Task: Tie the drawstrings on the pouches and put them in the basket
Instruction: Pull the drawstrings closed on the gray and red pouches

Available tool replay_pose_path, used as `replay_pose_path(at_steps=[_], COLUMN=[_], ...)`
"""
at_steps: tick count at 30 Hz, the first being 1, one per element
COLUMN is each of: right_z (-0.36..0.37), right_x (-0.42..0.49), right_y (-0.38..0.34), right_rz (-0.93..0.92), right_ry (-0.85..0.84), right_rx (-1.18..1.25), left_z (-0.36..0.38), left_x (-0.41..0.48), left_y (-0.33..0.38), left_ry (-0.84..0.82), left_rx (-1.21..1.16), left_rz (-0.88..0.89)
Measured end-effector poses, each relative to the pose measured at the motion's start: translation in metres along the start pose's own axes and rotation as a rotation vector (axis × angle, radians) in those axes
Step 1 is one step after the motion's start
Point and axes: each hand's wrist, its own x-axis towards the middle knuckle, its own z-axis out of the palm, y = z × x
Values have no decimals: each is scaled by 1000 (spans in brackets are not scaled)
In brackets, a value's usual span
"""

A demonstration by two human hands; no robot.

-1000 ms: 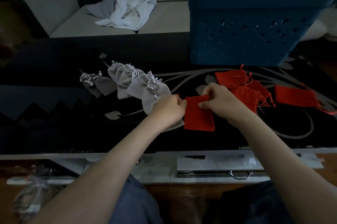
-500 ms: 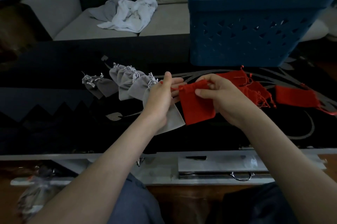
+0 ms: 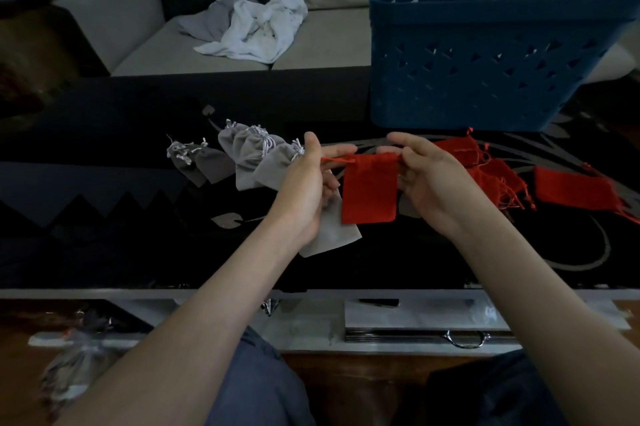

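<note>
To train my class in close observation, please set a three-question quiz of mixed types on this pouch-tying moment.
1. True or false: the held pouch lies inside the basket.
2. On which side of the held pouch do the grey pouches lie? A) left B) right C) in the basket
3. Fill in: the left hand and right hand hold up a ____ pouch by its top.

Key: 1 false; 2 A; 3 red.
</note>
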Motion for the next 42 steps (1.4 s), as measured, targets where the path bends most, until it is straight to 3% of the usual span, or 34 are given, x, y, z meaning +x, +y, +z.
replay_pose_path(at_steps=[5,10,12,18,21,29,37,42], right_z=[0,-4,-4,-2,-3,8,15,10], right_x=[4,12,12,10,8,-7,-12,-9], right_y=[3,2,1,-10,-12,-7,-3,5], right_rz=[-21,63,33,-165,-175,-331,-403,-446], right_ry=[34,158,116,2,-29,-151,-316,-296], right_rx=[189,579,639,420,355,-354,-608,-877], left_z=[1,2,3,5,5,0,9,12], left_x=[-1,-1,0,-3,-5,-2,-4,-9], left_y=[7,11,12,12,9,-3,-7,-8], left_ry=[-4,38,24,-164,-228,-142,-146,-144], left_rx=[-212,-319,-366,-388,-275,139,272,390], left_rz=[-15,-29,-41,5,66,245,229,260])
